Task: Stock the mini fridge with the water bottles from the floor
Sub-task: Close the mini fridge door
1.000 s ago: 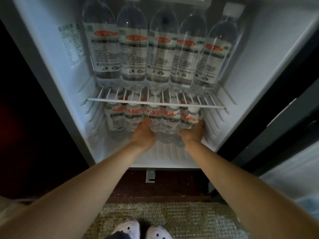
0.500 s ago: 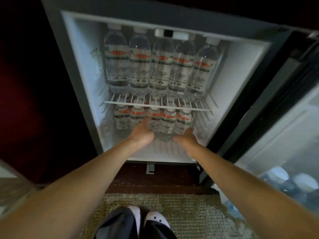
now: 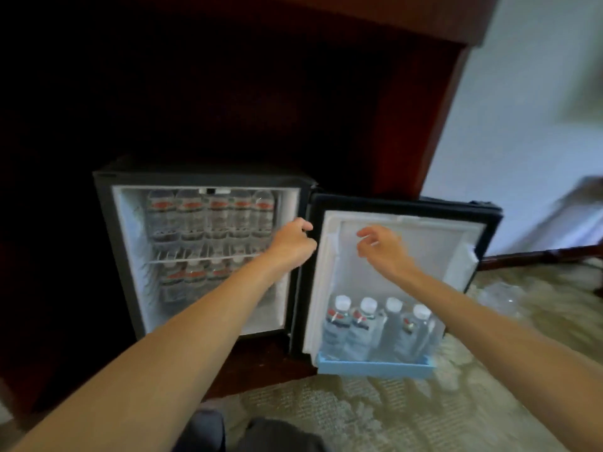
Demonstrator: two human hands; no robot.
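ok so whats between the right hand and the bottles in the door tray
Nothing: in the head view only the bare white inner door panel lies between the right hand and the door bottles.

This looks like a hotel room. A mini fridge (image 3: 208, 256) sits low inside a dark red wooden cabinet (image 3: 424, 93) above both hands, patterned beige carpet (image 3: 391, 412) spreads below them, and a plain pale wall (image 3: 522, 109) rises to their right.

Dim room; white-lined black mini fridge (image 3: 208, 252) interior brightest. Dark wood surround above it near-black. Motion blur throughout, edges smeared.
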